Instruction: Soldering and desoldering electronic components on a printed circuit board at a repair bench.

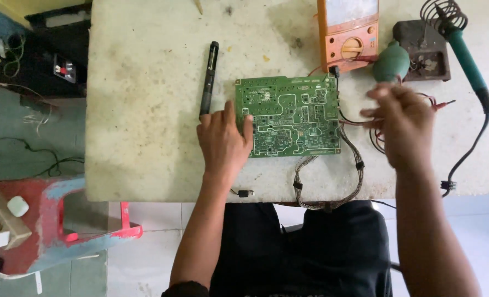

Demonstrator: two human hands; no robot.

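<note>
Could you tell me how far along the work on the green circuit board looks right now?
Set out already: the circuit board lies flat on the table, with the orange meter beside it. In hand: the left hand steadies the board's left edge; the right hand, blurred, is over the red and black leads. Left: no probe touches the board, and the soldering iron rests in its stand.

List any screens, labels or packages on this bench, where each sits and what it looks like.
Multimeter: top edge of the table, beyond the circuit board; orange box, pale grey screen, round dial below.
No packages or signs show.
</note>
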